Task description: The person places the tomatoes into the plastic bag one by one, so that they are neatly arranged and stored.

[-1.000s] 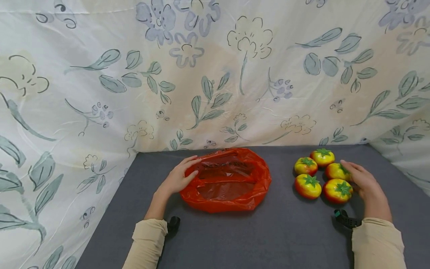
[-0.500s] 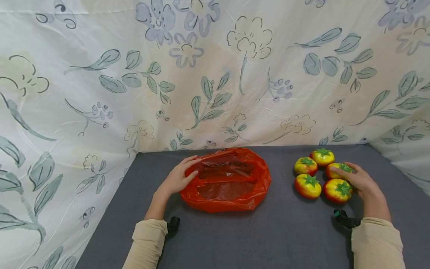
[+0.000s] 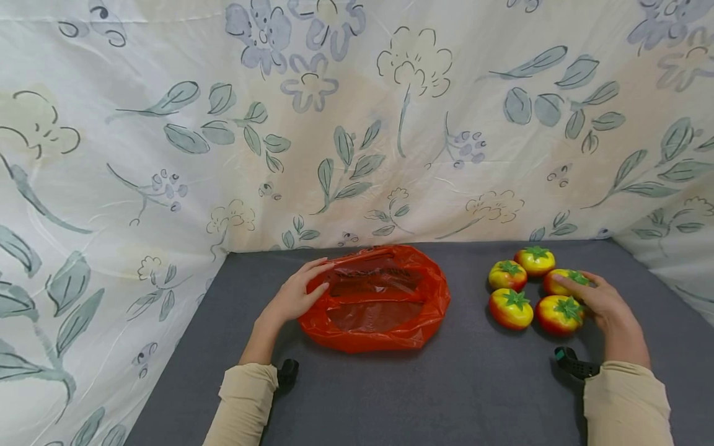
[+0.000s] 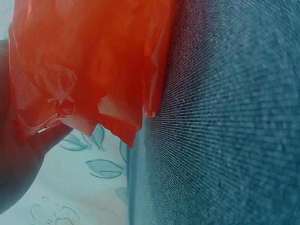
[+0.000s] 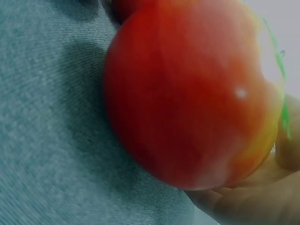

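A red plastic bag (image 3: 370, 339) stands on the dark cloth with its mouth spread upward. My left hand (image 3: 294, 296) holds its left rim, thumb at the mouth; in the left wrist view the crumpled red plastic (image 4: 89, 61) covers most of that hand. At the right lie several yellow-red tomatoes with green star-shaped tops, artificial-looking. My right hand (image 3: 608, 308) grips the back right tomato (image 3: 553, 284), its thumb across the front. Just nearer sits another tomato (image 3: 555, 317) by that hand. A tomato's red side (image 5: 183, 93) fills the right wrist view, partly hiding the fingers.
Other tomatoes lie to the left of the right hand: one in front (image 3: 509, 313), one behind it (image 3: 506, 280) and one farthest back (image 3: 532, 265). Floral fabric (image 3: 346, 155) hangs behind and beside the dark cloth surface (image 3: 424, 396).
My right hand has brought its thumb over the back right tomato and taken hold of it. That tomato and the nearer one have shifted slightly. The left hand and bag look unchanged.
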Action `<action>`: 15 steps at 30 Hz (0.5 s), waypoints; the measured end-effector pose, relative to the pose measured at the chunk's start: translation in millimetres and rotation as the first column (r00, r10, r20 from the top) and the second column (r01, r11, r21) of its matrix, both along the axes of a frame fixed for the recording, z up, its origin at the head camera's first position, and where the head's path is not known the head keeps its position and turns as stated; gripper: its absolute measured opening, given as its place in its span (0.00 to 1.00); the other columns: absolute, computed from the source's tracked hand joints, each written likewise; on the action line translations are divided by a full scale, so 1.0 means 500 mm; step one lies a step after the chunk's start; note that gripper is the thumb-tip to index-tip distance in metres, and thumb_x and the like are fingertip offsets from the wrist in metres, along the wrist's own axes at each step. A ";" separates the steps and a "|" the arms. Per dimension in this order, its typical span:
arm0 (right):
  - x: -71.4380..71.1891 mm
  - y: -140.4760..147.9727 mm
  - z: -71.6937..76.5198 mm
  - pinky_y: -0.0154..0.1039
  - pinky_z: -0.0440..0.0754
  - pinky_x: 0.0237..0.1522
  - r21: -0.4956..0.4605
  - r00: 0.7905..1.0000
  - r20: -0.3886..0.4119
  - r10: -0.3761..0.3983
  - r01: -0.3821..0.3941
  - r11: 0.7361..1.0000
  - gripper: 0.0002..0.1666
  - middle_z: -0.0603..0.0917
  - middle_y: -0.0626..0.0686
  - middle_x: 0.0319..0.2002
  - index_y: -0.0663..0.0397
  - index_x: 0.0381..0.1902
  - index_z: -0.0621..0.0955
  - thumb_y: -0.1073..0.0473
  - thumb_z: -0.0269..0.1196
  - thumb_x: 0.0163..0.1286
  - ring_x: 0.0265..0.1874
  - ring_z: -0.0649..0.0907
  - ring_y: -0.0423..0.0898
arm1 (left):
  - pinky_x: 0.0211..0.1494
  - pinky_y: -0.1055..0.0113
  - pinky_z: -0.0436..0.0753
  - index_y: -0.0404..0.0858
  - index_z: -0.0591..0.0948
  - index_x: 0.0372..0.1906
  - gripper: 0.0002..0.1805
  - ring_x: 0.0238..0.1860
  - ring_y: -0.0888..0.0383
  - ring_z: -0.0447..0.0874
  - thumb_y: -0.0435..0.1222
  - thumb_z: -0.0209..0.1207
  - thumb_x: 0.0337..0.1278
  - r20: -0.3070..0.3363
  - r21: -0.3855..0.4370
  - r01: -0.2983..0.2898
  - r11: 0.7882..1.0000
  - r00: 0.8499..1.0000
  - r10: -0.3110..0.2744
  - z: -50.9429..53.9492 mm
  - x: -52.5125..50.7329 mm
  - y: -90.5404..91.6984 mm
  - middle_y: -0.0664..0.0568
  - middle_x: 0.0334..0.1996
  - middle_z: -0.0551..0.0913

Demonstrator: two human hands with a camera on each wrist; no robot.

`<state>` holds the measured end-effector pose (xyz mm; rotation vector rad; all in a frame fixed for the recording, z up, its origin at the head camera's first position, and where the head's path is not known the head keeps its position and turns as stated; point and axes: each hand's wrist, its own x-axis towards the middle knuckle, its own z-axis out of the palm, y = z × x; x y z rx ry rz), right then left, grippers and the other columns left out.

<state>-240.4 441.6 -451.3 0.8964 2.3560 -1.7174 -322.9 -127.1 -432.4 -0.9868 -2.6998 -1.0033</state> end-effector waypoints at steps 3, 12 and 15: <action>0.000 0.000 0.000 0.62 0.57 0.64 -0.017 0.999 -0.012 -0.039 0.038 0.999 0.66 0.36 0.73 0.71 0.64 0.73 0.34 0.32 0.58 0.61 0.65 0.54 0.68 | 0.62 0.41 0.65 0.39 0.73 0.65 0.26 0.65 0.43 0.64 0.32 0.59 0.61 0.003 -0.002 -0.004 1.000 1.000 0.004 0.000 0.000 0.000 0.42 0.67 0.66; 0.003 -0.001 0.006 0.61 0.58 0.64 0.001 0.990 -0.028 -0.137 0.137 0.991 0.65 0.37 0.72 0.71 0.63 0.73 0.35 0.32 0.58 0.61 0.64 0.57 0.68 | 0.62 0.41 0.65 0.40 0.73 0.65 0.26 0.65 0.43 0.64 0.32 0.59 0.61 0.006 0.003 -0.001 1.000 1.000 0.001 0.000 -0.003 -0.002 0.43 0.67 0.66; -0.011 0.021 -0.014 0.55 0.74 0.52 0.036 0.981 -0.023 -0.191 0.192 0.981 0.70 0.40 0.68 0.73 0.58 0.75 0.37 0.26 0.59 0.54 0.61 0.62 0.67 | 0.62 0.41 0.65 0.40 0.73 0.65 0.26 0.65 0.43 0.64 0.32 0.59 0.61 0.003 0.007 0.002 1.000 1.000 -0.002 0.001 -0.003 -0.004 0.43 0.67 0.66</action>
